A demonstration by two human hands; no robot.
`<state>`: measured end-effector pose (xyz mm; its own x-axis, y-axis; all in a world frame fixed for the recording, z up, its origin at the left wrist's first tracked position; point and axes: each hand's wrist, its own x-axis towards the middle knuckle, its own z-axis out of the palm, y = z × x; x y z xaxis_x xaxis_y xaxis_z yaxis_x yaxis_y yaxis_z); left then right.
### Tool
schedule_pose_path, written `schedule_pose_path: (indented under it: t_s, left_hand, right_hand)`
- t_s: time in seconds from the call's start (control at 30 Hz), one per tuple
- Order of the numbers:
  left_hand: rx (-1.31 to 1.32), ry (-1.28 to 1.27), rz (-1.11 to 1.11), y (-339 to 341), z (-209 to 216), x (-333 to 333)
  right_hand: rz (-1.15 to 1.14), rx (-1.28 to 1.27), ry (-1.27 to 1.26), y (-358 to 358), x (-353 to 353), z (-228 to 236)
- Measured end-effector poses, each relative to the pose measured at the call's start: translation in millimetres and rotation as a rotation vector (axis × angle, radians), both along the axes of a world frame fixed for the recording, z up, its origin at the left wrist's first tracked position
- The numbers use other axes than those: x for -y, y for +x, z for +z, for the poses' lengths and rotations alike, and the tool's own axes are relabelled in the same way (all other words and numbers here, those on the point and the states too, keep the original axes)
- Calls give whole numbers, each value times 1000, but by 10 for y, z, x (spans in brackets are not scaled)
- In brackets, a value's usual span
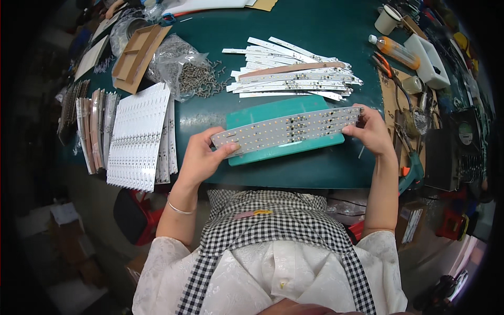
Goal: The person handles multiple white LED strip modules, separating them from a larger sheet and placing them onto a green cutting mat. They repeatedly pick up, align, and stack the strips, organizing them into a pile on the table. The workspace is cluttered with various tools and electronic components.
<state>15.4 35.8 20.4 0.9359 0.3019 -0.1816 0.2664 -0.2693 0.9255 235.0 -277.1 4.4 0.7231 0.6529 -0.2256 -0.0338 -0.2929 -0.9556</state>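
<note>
Between both hands I hold a long white LED circuit board panel (262,134), dotted with rows of small yellowish LEDs and a band of dark components. My left hand (206,154) grips its left end, thumb on top. My right hand (371,132) pinches the right end, which sits a little higher. Beneath the panel lies a green rectangular block (273,108), partly covered by it. Beyond the block is a loose pile of narrow white LED strips (294,71), with a brownish strip (291,71) across it.
On the left stand stacked LED panels (137,139), a cardboard tray (137,58) and a plastic bag (170,58) spilling screws (202,79). To the right are an orange bottle (395,51), a white foam box (426,62), pliers (383,65) and a green-handled tool (412,173).
</note>
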Motion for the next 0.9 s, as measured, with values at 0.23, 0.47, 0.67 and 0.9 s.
schedule_pose_path:
  t_s: [0.23, 0.47, 0.67, 0.9]
  left_hand:
    - [21, 69, 11, -13, -49, -5]
    - [-10, 143, 21, -66, -63, 20]
    - [1, -43, 28, -18, -84, 13]
    - [-30, 70, 16, -36, -33, 14]
  right_hand:
    - [79, 136, -81, 18, -31, 69]
    - [170, 139, -151, 99, 19, 89]
    - [212, 45, -162, 160, -22, 160]
    - [95, 145, 11, -12, -31, 280]
